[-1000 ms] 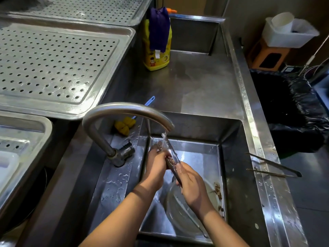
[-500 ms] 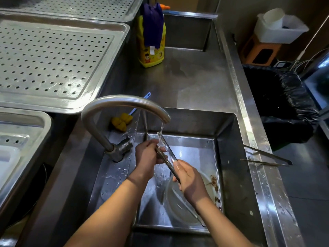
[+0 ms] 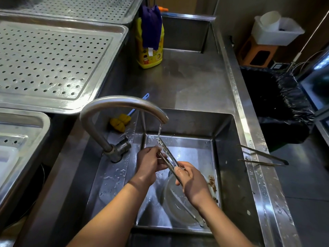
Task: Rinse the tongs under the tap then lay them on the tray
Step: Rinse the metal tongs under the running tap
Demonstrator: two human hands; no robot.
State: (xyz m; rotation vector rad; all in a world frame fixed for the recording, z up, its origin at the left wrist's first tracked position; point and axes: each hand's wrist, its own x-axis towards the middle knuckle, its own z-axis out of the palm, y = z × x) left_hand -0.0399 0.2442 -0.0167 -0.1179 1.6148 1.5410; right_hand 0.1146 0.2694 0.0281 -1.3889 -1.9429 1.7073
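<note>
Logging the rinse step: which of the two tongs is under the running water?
The tongs held by left hand and right hand, tip in the stream from the tap; the spare tongs lie untouched on the right sink rim.

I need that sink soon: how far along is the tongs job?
Done: nothing yet. In hand: left hand and right hand hold the tongs under the running tap, water hitting the tip. Left: laying them on the tray, which holds no tongs.

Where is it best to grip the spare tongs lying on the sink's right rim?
Grip the spare tongs near their joined end, coming from the right: that end overhangs the sink rim, so both arms can be pinched together there with room beneath.
</note>
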